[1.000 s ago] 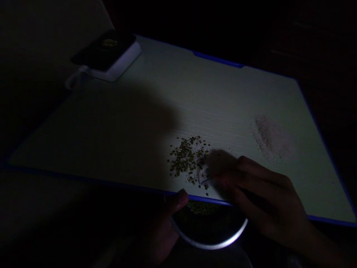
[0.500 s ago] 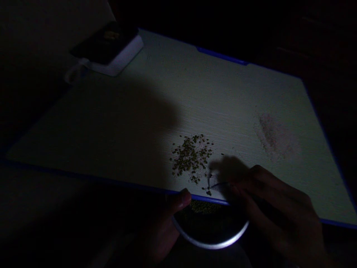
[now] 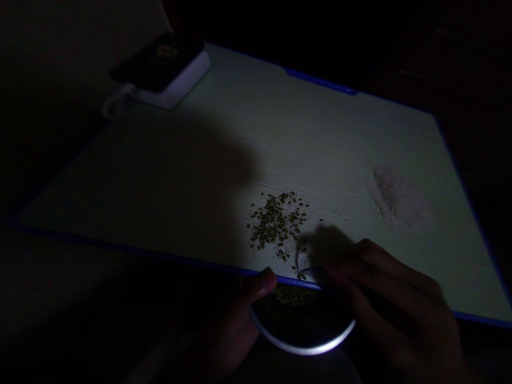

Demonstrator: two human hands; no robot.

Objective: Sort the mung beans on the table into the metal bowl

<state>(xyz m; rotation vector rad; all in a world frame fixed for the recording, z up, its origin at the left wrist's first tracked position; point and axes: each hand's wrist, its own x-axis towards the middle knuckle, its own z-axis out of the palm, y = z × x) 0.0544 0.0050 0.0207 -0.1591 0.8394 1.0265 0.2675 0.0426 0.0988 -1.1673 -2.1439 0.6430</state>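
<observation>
Left hand (image 3: 245,325) grips a round, shiny-rimmed metal bowl (image 3: 310,351) already holding small green beans (image 3: 296,295); right hand (image 3: 400,304) pinches a thin, indistinct tool (image 3: 314,269). Loose beans (image 3: 276,224) remain on the pale, blue-edged board (image 3: 280,133) just ahead of both; pinkish grains (image 3: 400,200) lie beyond the right hand.

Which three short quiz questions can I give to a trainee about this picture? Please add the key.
1. True or false: the pale granular heap lies to the right of the small, scattered green seeds on the white, blue-edged board.
2. Where is the thumb of the left hand? A) at the board's near edge; B) on the black-topped white box; C) in the pale heap.
3. Complete: the round, shiny-rimmed bowl is partly hidden by the ____.
Key: 1 true; 2 A; 3 board.
</observation>
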